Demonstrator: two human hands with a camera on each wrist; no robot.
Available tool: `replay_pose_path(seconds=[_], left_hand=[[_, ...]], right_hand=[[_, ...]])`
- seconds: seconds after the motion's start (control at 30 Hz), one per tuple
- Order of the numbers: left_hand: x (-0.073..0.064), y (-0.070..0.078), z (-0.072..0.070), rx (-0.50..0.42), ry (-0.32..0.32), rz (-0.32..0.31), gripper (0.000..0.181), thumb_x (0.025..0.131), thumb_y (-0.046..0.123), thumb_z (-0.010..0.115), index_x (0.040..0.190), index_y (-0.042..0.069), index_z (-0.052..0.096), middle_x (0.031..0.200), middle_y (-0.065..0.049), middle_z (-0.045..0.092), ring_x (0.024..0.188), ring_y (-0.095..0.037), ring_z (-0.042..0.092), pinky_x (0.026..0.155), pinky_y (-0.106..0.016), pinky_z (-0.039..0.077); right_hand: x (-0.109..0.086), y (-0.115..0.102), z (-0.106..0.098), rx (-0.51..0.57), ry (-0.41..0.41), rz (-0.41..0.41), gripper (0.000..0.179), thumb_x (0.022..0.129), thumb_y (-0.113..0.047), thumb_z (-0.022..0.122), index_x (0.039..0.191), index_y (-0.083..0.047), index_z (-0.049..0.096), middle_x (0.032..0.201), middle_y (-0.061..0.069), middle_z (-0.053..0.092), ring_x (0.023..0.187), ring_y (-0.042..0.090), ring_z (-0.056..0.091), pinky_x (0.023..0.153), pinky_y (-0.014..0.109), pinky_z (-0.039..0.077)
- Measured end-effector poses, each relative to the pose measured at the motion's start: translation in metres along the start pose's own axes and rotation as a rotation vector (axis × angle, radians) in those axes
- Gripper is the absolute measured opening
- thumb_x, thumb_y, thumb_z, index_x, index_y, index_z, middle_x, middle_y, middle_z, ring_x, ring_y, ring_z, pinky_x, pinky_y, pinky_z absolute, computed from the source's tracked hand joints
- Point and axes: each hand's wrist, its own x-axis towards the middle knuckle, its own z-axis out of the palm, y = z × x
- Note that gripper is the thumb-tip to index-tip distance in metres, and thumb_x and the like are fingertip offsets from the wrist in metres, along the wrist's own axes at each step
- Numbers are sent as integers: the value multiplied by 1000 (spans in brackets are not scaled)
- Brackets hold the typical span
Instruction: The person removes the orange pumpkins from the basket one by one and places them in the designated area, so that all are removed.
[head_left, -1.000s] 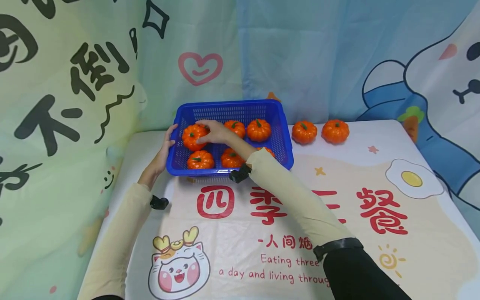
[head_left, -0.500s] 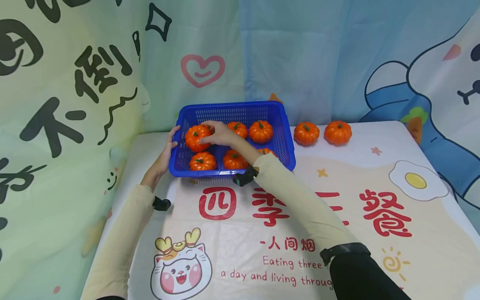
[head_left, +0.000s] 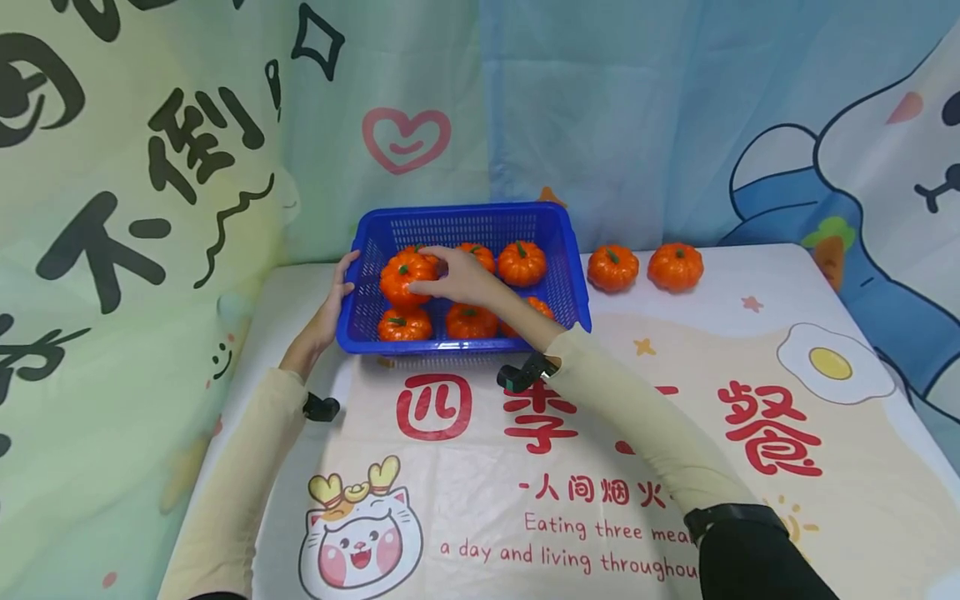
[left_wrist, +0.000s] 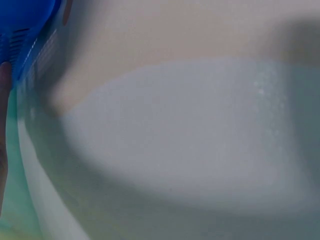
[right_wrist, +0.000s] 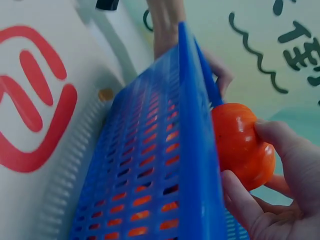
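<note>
My right hand (head_left: 467,279) pinches a small orange pumpkin (head_left: 403,282) between thumb and fingers, over the left part of a blue plastic basket (head_left: 457,345). In the right wrist view, the thumb and fingers press on the sides of this pumpkin (right_wrist: 242,142), just past the basket's rim (right_wrist: 200,150). Several more pumpkins sit in the basket, among them a front-left one (head_left: 405,325) and a back-right one (head_left: 522,263). My left hand (head_left: 327,302) grips the basket's left end at the rim. Only a sliver of its finger (left_wrist: 4,85) shows in the left wrist view.
Two pumpkins stand on the table right of the basket, one nearer (head_left: 612,267) and one farther (head_left: 675,267). A printed cloth (head_left: 585,508) covers the table. Patterned curtains (head_left: 600,117) hang behind and at the left.
My right hand has shifted a little rightward with the pumpkin, and the forearm has swung right. Part of another pumpkin now shows behind the held one. My left hand stays on the basket.
</note>
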Motion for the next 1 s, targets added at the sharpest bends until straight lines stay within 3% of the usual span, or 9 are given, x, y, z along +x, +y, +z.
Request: replay_pose_path(seconds=[0.13,0.27,0.4,0.6,0.8,1.0], left_hand=[[1,1,0,3,5,2,59,99,18,18,155,25,1,163,-10,-8,146,-40,11,119,-55,9],[-1,1,1,7,6,-9,60,98,17,17,155,23,0,163,-11,-9,146,-39,10,120,-54,8],[-2,2,1,12,11,-15,59,99,17,18,155,24,1,163,-11,-9,147,-38,7,120,-55,5],[-2,1,-1,6,20,-4,60,98,15,18,155,23,2,163,-11,-9,147,-38,6,120,-54,5],[-1,-2,-3,7,20,-3,59,99,16,18,155,23,1,163,-10,-9,148,-37,5,120,-54,3],[0,-2,-1,-9,6,12,59,99,16,18,155,23,1,163,-10,-8,147,-37,6,120,-54,5]], right_hand=[[-15,-4,-2,21,7,-15,75,85,-45,70,148,-16,41,120,12,59,89,22,59,72,28,51],[-35,-7,-2,-19,17,-43,74,84,-44,71,147,-19,42,124,10,61,100,20,62,81,28,53],[-55,-6,-4,19,31,-51,70,84,-42,72,145,-22,45,129,9,60,106,22,64,89,33,54],[-91,-3,-11,133,-8,-18,64,86,-35,71,144,-24,47,131,10,57,113,27,61,92,38,54],[-124,3,-12,164,-85,25,65,87,-36,70,145,-26,44,134,10,54,116,27,62,94,37,53],[-152,6,-19,244,-110,82,66,86,-34,71,145,-24,44,135,12,50,120,30,60,92,37,54]])
